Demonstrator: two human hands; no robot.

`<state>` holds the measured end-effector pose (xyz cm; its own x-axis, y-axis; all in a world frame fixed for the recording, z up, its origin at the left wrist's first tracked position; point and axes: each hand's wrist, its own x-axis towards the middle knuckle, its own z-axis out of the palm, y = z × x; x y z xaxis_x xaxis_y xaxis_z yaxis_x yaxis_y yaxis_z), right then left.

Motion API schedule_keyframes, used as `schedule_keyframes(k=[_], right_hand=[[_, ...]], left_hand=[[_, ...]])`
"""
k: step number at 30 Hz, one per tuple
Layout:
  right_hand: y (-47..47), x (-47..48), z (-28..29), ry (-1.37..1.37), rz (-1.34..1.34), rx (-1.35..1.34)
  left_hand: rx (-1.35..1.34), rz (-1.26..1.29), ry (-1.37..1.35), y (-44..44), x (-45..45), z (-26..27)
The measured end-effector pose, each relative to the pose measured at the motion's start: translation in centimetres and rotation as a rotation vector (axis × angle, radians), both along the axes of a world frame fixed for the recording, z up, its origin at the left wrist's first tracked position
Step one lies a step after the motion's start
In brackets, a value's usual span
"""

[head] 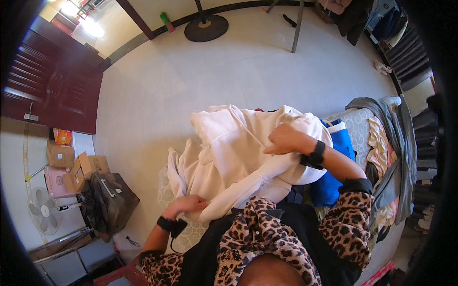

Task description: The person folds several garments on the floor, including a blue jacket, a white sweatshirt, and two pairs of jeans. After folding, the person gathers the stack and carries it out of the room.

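A cream hooded sweatshirt [236, 150] with a drawstring lies spread and rumpled in front of me, on a pale bed-like surface [166, 189] patterned with swirls. One sleeve [239, 193] stretches diagonally from upper right to lower left. At its lower end my left hand [191, 204], slightly blurred, grips the fabric near the cuff. Higher up, my right hand [288, 139] pinches the cloth with thumb and fingers close together, beside the drawstring. Both wrists wear black bands. To the right of the sweatshirt, partly under it, is a folded blue cloth item [341, 143].
Grey trousers [397, 161] and other garments are piled at the right. Cardboard boxes [86, 169], a black bag-covered case [114, 200] and a white fan [43, 211] stand left. A dark red door [57, 78] is open. A round black stand base [206, 28] rests on the far floor.
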<state>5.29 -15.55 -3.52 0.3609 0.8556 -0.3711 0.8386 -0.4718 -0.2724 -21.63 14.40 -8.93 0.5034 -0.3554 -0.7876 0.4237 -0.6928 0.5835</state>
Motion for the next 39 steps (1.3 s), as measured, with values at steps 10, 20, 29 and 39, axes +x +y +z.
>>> schedule_keyframes(k=[10, 20, 29, 39], right_hand=[[-12.8, -1.0, 5.0, -0.037, -0.446, -0.204], [-4.8, 3.0, 1.9, -0.011, -0.141, -0.091], [6.9, 8.0, -4.1, 0.086, -0.097, 0.397], [9.4, 2.8, -1.9, 0.021, 0.350, 0.402]], left_hand=[[-0.159, 0.955, -0.243, 8.2, 16.3, -9.2], [-0.227, 0.998, -0.167, 8.2, 23.0, -16.8], [-0.187, 0.699, -0.890, 4.8, 18.8, -1.8], [-0.239, -0.229, -1.024, -6.7, 12.6, 7.9]])
